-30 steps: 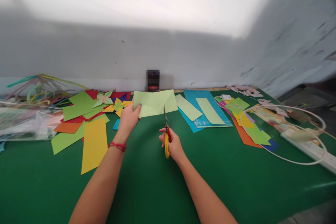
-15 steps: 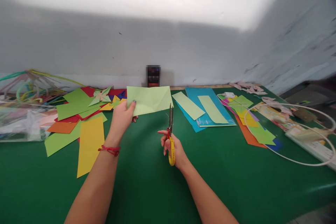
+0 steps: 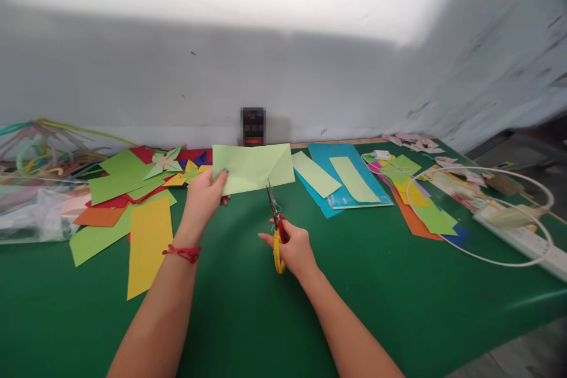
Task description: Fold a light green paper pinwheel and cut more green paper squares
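My left hand point(image 3: 207, 195) pinches the left end of a light green sheet of paper point(image 3: 248, 166), thumb on top, and holds it up above the table. A diagonal crease runs across the sheet's right part. In my right hand point(image 3: 296, 247) is a pair of scissors point(image 3: 277, 230) with yellow and red handles, my fingers in the loops. The blades point up and away, their tips at the sheet's lower edge, right of its middle. From this view I cannot tell whether the blades have cut into the paper.
Coloured sheets, a yellow one point(image 3: 149, 242) among them, and a paper pinwheel point(image 3: 163, 162) lie left. Light green strips point(image 3: 354, 180) rest on a blue packet point(image 3: 316, 153). Farther right are paper scraps, a white cable point(image 3: 487, 261) and a power strip point(image 3: 522, 242). A phone-like dark object point(image 3: 253, 126) leans on the wall.
The scissors have moved left from the sheet's right corner to nearer its middle, and they now tilt leftward. My left hand keeps its grip on the paper. The view has shifted slightly.
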{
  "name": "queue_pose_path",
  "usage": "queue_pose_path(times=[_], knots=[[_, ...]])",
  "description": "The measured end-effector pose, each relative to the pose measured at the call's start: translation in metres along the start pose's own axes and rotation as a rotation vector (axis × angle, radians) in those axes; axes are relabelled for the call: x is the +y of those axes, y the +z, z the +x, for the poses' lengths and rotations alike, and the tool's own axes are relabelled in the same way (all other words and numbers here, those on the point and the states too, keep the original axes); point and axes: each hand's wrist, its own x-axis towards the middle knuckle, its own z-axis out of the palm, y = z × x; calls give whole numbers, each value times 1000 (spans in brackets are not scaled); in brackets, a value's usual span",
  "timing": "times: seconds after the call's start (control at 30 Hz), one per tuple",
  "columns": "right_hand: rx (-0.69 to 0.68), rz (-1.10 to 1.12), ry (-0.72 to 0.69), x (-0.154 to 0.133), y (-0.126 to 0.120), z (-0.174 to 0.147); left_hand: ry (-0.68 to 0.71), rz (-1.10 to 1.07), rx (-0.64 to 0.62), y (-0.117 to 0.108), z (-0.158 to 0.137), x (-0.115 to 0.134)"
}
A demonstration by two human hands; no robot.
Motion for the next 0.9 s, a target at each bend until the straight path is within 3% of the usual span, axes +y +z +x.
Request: queue_pose_path(times=[0.2, 0.27, 0.5, 0.73, 0.9], knots=[[-61, -284, -69, 0, 8, -2, 89, 37, 24, 10, -3, 1], [-75, -279, -76, 1, 8, -2, 123, 25, 40, 16, -6, 3], [-99, -192, -60, 0, 5, -2, -20, -292, -86, 22, -7, 5], [-13, -84, -34, -4, 4, -3, -24, -217, -51, 29, -5, 1], [-46, -178, -66, -1, 9, -4, -33, -244, -116, 46, -9, -3]])
